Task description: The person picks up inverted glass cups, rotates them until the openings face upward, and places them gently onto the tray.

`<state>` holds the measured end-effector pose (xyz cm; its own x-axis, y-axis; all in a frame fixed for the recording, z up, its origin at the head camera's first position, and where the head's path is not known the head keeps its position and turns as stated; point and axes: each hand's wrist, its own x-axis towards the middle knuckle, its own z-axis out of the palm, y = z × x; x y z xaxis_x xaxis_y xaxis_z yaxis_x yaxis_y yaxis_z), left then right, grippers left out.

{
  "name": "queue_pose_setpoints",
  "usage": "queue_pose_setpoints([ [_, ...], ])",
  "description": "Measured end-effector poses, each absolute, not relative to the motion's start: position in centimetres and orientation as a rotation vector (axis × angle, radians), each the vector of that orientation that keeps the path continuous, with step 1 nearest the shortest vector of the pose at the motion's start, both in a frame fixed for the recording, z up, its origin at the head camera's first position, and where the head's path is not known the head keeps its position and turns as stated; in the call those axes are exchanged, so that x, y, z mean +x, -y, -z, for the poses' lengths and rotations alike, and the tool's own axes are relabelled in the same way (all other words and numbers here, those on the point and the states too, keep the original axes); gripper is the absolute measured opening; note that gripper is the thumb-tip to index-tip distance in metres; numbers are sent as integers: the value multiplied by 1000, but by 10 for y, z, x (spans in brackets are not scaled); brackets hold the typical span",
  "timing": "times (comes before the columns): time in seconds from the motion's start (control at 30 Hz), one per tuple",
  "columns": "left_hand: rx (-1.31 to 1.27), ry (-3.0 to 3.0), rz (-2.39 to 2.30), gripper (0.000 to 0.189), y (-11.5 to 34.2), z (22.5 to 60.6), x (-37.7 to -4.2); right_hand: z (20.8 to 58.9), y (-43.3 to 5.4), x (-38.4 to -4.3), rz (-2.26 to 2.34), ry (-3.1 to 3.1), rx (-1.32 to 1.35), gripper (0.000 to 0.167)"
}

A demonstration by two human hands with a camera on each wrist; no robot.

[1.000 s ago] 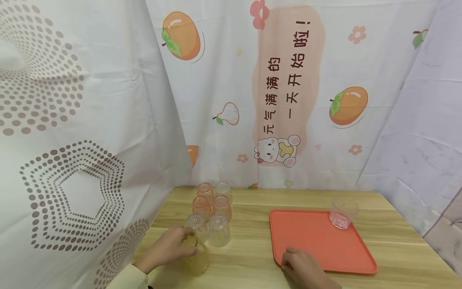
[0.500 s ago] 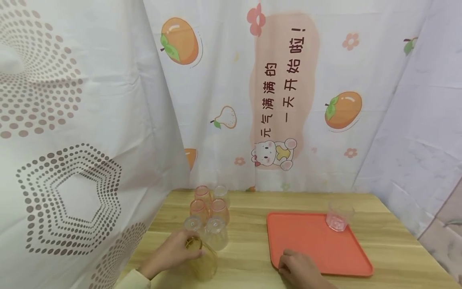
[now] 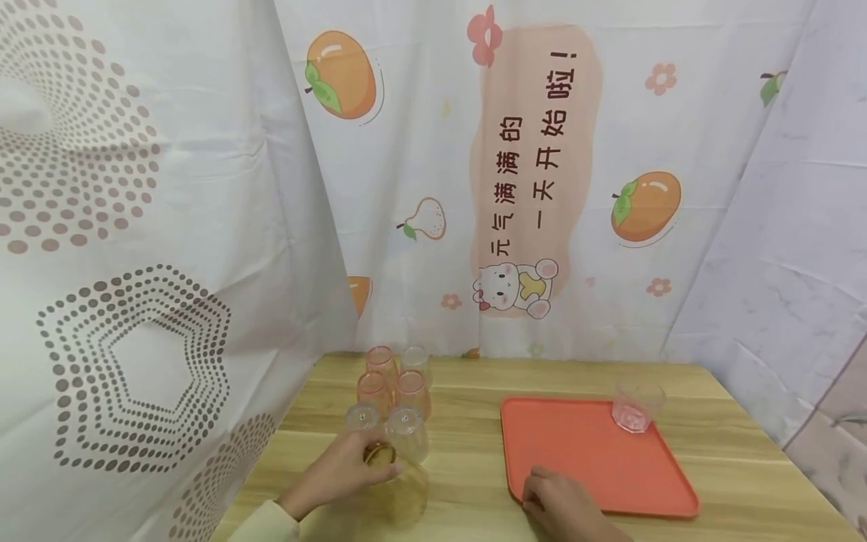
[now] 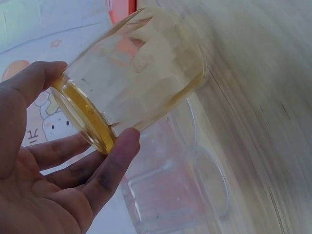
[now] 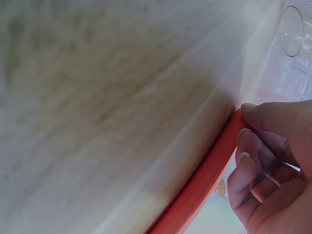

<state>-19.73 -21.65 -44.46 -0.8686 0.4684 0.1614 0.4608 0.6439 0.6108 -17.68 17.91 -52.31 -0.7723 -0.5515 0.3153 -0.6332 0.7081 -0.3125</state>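
Observation:
My left hand (image 3: 345, 470) grips an amber glass (image 3: 405, 493) by its thick base, thumb on one side and fingers on the other. The glass is tilted, base up, its mouth pointing down to the right; in the left wrist view the amber glass (image 4: 141, 73) has nothing else inside it. Beyond it stand upside-down glasses: clear ones (image 3: 406, 436) in front and pink ones (image 3: 412, 391) behind. My right hand (image 3: 562, 506) holds the near left corner of a red tray (image 3: 596, 452), thumb against the rim, fingers curled beside it.
A clear faceted glass (image 3: 635, 412) sits at the tray's far right corner. The wooden table (image 3: 467, 452) runs back to a printed curtain (image 3: 420, 135). A dotted curtain (image 3: 271, 226) hangs close along the left side, and a pale marbled one (image 3: 765, 301) on the right.
My left hand has carried the amber glass to the right, and the glass has tilted further. The right hand and the tray stay in place; the camera view shifted slightly.

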Motion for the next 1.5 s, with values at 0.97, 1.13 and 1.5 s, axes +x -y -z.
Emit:
queue_pose_setpoints([
  [0.97,730,-2749,-1285,43,175,463,-204,516,-179,-178,-709,2768,889,12],
  [1.13,731,-2756,-1301,43,166,466,-207,513,-173,-177,-919,2802,776,7],
  [1.5,696,-2727,-1346,38,149,471,-207,501,-161,-177,-1402,2793,730,23],
])
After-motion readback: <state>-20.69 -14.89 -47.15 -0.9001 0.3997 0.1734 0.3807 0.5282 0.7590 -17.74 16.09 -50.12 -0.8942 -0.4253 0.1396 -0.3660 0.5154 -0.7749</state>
